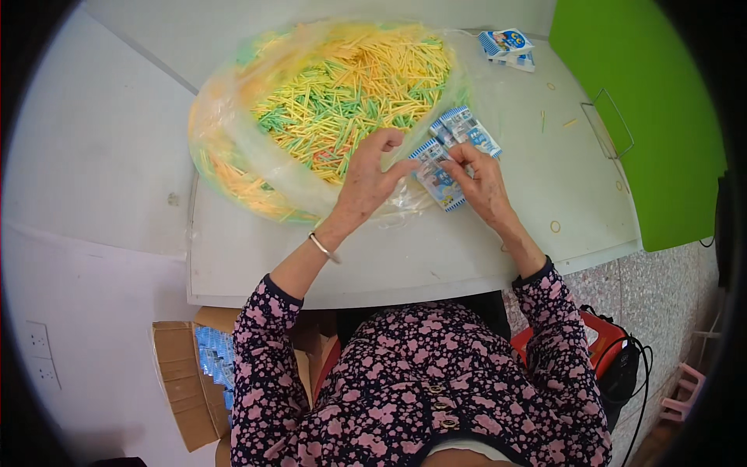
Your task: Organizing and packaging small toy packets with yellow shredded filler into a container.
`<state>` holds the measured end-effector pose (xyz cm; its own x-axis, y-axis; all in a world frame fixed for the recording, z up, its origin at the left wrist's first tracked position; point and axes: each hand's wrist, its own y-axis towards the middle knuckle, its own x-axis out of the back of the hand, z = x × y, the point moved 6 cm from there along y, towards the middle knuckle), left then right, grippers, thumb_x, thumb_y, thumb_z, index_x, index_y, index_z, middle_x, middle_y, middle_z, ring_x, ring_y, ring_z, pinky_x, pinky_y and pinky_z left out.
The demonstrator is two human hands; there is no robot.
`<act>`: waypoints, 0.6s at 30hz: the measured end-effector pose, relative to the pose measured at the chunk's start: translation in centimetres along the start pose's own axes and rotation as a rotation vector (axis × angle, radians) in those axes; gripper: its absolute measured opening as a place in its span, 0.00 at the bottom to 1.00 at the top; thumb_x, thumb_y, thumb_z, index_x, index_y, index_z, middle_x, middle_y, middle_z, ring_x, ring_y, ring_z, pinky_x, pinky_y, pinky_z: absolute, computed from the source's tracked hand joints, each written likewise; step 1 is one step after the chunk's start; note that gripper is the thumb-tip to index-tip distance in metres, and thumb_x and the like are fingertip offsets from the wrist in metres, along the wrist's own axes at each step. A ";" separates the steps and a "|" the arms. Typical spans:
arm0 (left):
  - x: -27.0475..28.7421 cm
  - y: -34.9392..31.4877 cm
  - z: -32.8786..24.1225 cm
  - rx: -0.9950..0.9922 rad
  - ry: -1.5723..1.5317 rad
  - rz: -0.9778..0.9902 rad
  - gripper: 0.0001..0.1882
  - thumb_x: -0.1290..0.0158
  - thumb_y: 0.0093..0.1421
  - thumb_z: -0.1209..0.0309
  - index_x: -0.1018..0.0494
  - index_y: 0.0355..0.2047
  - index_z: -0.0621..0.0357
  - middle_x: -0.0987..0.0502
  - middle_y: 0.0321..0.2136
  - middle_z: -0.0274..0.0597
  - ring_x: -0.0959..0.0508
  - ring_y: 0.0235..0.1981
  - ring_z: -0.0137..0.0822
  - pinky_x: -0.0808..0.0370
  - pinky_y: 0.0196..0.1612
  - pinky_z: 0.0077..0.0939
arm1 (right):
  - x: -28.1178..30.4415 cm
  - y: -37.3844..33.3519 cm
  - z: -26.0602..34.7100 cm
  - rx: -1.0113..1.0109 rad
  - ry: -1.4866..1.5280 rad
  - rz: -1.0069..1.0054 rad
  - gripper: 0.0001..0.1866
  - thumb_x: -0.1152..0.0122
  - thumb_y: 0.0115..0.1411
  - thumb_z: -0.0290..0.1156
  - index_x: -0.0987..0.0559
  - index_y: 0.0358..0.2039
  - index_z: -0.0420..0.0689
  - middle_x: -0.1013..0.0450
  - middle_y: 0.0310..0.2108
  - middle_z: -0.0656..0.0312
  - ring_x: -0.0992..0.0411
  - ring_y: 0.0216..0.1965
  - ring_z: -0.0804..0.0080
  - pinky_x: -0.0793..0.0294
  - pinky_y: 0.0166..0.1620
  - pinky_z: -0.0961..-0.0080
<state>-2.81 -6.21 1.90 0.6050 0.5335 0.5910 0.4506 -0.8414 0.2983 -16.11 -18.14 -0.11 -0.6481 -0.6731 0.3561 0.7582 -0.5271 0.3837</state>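
A large clear plastic bag [226, 132], its mouth spread wide, lies on the table full of thin yellow, green and orange sticks [350, 93]. Just right of its rim are small blue-and-white printed packets; the nearer packet [440, 187] overlaps the farther packet [476, 134]. My left hand [367, 177] is beside the nearer packet, thumb and forefinger curved apart, with the thumb tip close to the packet's left edge. With thumb and fingers drawn together, my right hand [484, 185] pinches at the upper right of that nearer packet; the fingertips partly cover it.
More blue-and-white packets [510, 48] lie at the table's far right, by a green panel [654, 124] with a wire handle. Rubber bands [555, 226] and stray sticks [569, 123] dot the tabletop. A cardboard box [183, 381] of blue packets stands low at left.
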 end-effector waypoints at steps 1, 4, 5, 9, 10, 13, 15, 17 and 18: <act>0.6 0.1 -0.1 -0.053 -0.040 -0.072 0.22 0.38 0.49 0.65 0.30 0.43 0.55 0.26 0.35 0.35 0.28 0.37 0.31 0.32 0.43 0.28 | -0.2 0.0 -0.1 -0.003 0.017 0.026 0.07 0.41 0.54 0.26 0.29 0.29 0.36 0.32 0.23 0.62 0.35 0.27 0.75 0.36 0.32 0.79; 0.5 -0.6 -1.4 -0.200 0.055 -0.139 0.17 0.40 0.50 0.68 0.28 0.40 0.57 0.25 0.31 0.36 0.28 0.34 0.31 0.32 0.40 0.26 | -0.6 0.0 1.1 0.038 0.067 0.107 0.07 0.41 0.54 0.26 0.29 0.30 0.36 0.32 0.24 0.62 0.35 0.27 0.75 0.36 0.33 0.79; 0.8 -0.7 -1.7 -0.197 0.061 -0.142 0.17 0.40 0.50 0.68 0.28 0.40 0.57 0.25 0.31 0.36 0.28 0.34 0.31 0.32 0.40 0.26 | -0.9 -0.1 2.0 0.082 0.094 0.166 0.07 0.41 0.54 0.26 0.28 0.30 0.36 0.32 0.24 0.62 0.34 0.28 0.74 0.36 0.33 0.79; -0.1 -0.8 -3.7 -0.209 -0.028 0.044 0.07 0.43 0.52 0.74 0.25 0.32 0.61 0.25 0.27 0.39 0.29 0.31 0.34 0.33 0.37 0.25 | -0.8 -0.5 3.1 0.141 0.071 0.173 0.07 0.41 0.54 0.26 0.27 0.31 0.36 0.32 0.24 0.62 0.34 0.28 0.74 0.37 0.32 0.79; -0.1 -1.1 -3.8 -0.177 -0.034 0.014 0.04 0.44 0.52 0.76 0.24 0.29 0.63 0.25 0.25 0.40 0.29 0.31 0.34 0.33 0.36 0.25 | -1.1 -0.7 2.6 0.118 0.077 0.173 0.07 0.41 0.54 0.26 0.26 0.31 0.36 0.32 0.24 0.62 0.34 0.28 0.75 0.37 0.31 0.79; -0.1 -1.6 -3.6 -0.160 -0.022 -0.068 0.04 0.44 0.52 0.76 0.24 0.29 0.63 0.26 0.23 0.40 0.29 0.28 0.35 0.34 0.34 0.26 | -1.4 -0.8 2.0 0.037 0.101 0.162 0.07 0.40 0.54 0.26 0.24 0.32 0.36 0.32 0.23 0.63 0.34 0.27 0.76 0.37 0.30 0.80; 0.0 -1.7 -3.8 -0.179 0.017 -0.090 0.04 0.44 0.51 0.76 0.24 0.29 0.63 0.26 0.22 0.41 0.29 0.27 0.35 0.34 0.34 0.26 | -1.5 -0.9 1.6 -0.024 0.119 0.150 0.07 0.40 0.54 0.26 0.23 0.32 0.36 0.32 0.23 0.63 0.35 0.26 0.78 0.37 0.29 0.81; -0.1 -1.7 -3.9 -0.201 0.055 -0.113 0.04 0.44 0.51 0.76 0.24 0.28 0.62 0.26 0.22 0.41 0.29 0.26 0.35 0.34 0.33 0.26 | -1.4 -0.8 1.4 -0.007 0.106 0.145 0.07 0.41 0.55 0.27 0.23 0.31 0.36 0.32 0.21 0.65 0.36 0.24 0.81 0.38 0.27 0.83; -0.1 -1.6 -3.9 -0.215 0.108 -0.124 0.04 0.44 0.51 0.76 0.24 0.28 0.62 0.26 0.21 0.41 0.29 0.26 0.35 0.34 0.33 0.26 | -1.4 -0.8 1.5 -0.009 0.105 0.144 0.07 0.41 0.55 0.27 0.23 0.31 0.36 0.32 0.21 0.65 0.36 0.24 0.81 0.38 0.27 0.83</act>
<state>-6.18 -5.21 4.33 0.4754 0.6309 0.6131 0.3599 -0.7754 0.5189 -15.95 -16.00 0.32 -0.5218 -0.7926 0.3154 0.8439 -0.4254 0.3269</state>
